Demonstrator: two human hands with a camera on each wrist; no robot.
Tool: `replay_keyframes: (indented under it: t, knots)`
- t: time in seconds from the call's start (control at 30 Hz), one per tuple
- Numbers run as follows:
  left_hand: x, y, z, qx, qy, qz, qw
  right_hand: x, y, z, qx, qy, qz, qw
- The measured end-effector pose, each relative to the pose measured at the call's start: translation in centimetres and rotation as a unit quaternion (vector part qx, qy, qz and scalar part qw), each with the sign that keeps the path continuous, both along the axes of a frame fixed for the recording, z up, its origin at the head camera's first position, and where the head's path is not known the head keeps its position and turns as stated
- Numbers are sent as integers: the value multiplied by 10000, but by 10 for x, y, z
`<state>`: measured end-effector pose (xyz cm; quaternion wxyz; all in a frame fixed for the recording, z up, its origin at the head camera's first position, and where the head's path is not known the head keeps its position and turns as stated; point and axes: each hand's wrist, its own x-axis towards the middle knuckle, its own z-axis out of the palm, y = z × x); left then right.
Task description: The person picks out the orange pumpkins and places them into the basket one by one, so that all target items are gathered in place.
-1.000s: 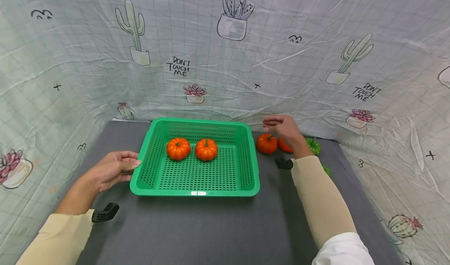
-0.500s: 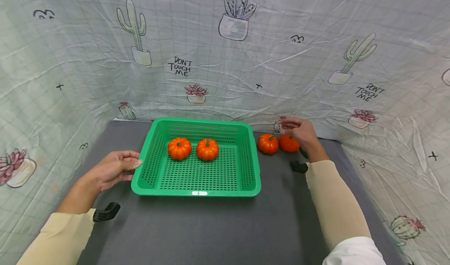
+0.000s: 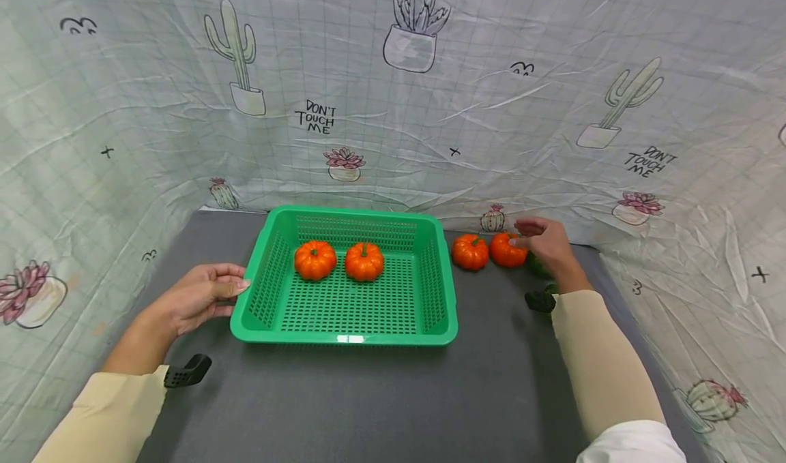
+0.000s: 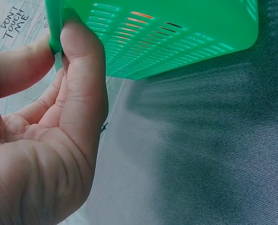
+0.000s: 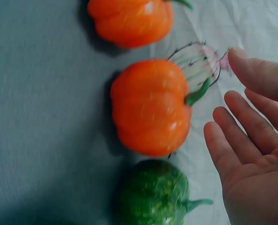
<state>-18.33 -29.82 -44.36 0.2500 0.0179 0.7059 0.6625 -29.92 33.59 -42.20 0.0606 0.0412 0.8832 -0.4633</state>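
My left hand (image 3: 199, 298) pinches the left rim of a green perforated plastic basket (image 3: 344, 339) between thumb and fingers; the left wrist view shows this grip closely. Inside the basket sit two small orange pumpkins, a left pumpkin (image 3: 315, 261) and a right pumpkin (image 3: 364, 262). Two more orange pumpkins, one nearer the basket (image 3: 470, 253) and one farther right (image 3: 505, 251), stand on the table. My right hand (image 3: 549, 248) hovers beside the farther one, fingers extended and holding nothing. Below that pumpkin in the right wrist view lies a green pumpkin (image 5: 153, 194), partly hidden by my hand in the head view.
A dark grey cloth (image 3: 344, 408) covers the table. Behind and along both sides hangs a pale curtain (image 3: 393, 142) printed with cacti. Something green shows beside the right wrist strap (image 3: 540, 301), mostly hidden by the arm.
My right hand has moved rightward, past the nearer orange pumpkin, and lowered a little. The farther orange pumpkin is now less covered. The left hand and basket stay in place.
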Motion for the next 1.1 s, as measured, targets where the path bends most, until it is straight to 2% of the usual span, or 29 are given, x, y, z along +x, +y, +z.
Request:
replay_keyframes:
  t: [0.23,0.6,0.93,1.1]
  knots:
    - [1,0,-3,-35,34,79,10000,-6,14,-10,453,-39,413,9981]
    - [-1,1,-1,-130,35,67,9999,-15,23,-7,750,-264,745,9940]
    - [-1,0,-4,86,73,77,9999,-27,20,-8,1211,-376,997,9869]
    - [0,0,-4,209,50,111,9997,-30,17,-11,1630,-315,1194,9789]
